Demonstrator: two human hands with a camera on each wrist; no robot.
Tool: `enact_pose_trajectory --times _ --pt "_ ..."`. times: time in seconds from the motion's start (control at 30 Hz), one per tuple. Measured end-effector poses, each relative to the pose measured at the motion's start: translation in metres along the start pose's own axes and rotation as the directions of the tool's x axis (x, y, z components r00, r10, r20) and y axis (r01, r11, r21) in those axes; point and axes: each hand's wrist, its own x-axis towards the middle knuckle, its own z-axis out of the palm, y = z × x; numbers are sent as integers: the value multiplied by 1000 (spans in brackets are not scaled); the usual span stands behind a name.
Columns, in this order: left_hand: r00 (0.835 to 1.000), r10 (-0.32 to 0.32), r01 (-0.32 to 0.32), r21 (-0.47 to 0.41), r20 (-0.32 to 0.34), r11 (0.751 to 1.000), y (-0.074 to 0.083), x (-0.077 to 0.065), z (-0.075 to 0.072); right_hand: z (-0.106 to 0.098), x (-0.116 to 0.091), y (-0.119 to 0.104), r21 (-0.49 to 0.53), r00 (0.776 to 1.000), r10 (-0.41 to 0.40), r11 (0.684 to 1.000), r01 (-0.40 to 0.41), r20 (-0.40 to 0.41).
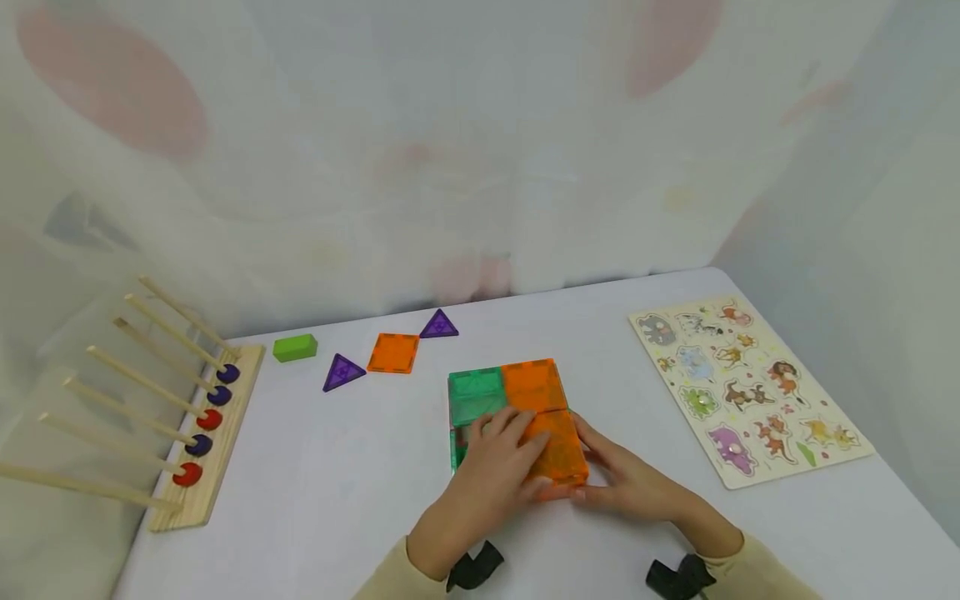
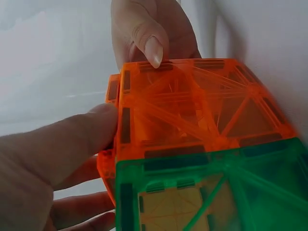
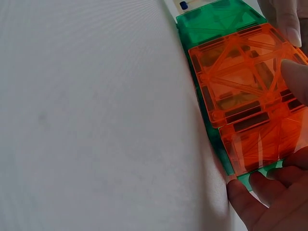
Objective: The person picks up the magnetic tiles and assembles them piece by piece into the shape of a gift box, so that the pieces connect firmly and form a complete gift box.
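Observation:
A low boxy build of translucent magnetic tiles lies on the table, with a green tile [image 1: 477, 393] at its far left and orange tiles [image 1: 534, 385] along its right side. My left hand [image 1: 491, 462] reaches over the near left part, its thumb [image 2: 89, 132] against an orange tile's edge and its fingers bent around that part. My right hand [image 1: 633, 479] grips the near right corner, fingers along the right side and thumb [image 3: 296, 79] at the orange edge. Yellowish tiles [image 2: 168, 207] show through the green one. The left hand hides the build's near left corner.
Behind the build to the left lie a loose orange square tile [image 1: 393, 353], two purple triangle tiles [image 1: 343, 372] and a green block [image 1: 296, 347]. A wooden peg rack [image 1: 213, 467] with red and blue beads stands at left. An animal puzzle board [image 1: 750, 392] lies at right.

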Motion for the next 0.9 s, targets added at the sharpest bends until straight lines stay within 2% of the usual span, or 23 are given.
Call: enact_pose_trajectory --times 0.1,0.3,0.4,0.47,0.5,0.57,0.63,0.7,0.73,0.8,0.83,0.9 --pt "1000 0 -1 -2 -18 1000 -2 0 0 0 1 -1 22 1000 -6 1000 6 4" --pt "1000 -16 15 -66 -16 998 -6 -3 3 0 2 -2 51 1000 15 999 -16 18" --pt "1000 -27 25 -163 -12 986 -10 -6 2 1 2 0 51 1000 14 999 -15 18" --pt "997 -46 29 -261 -58 965 -17 -9 -1 1 1 1 57 999 26 998 -27 21" --pt "992 -65 29 -309 -106 950 -22 -10 -4 1 1 1 60 999 36 997 -38 24" --pt "964 -130 30 -389 -233 921 -37 -13 -9 0 1 1 68 998 61 996 -63 29" --pt "911 -242 74 -444 -334 893 -60 -13 -12 0 0 1 65 996 89 994 -91 30" --pt "855 -374 183 -466 -359 866 -91 -10 -9 0 -1 0 55 996 82 995 -83 23" --pt "830 -439 257 -462 -345 849 -109 -8 -5 0 -1 0 51 997 72 996 -73 20" --pt "791 -555 422 -425 -259 801 -145 -4 6 1 -1 1 52 998 60 997 -61 19" --pt "775 -597 494 -391 -206 776 -161 -2 12 1 0 1 60 998 61 996 -62 22" --pt "751 -652 597 -315 -104 737 -189 2 24 2 0 1 60 999 46 997 -47 28"
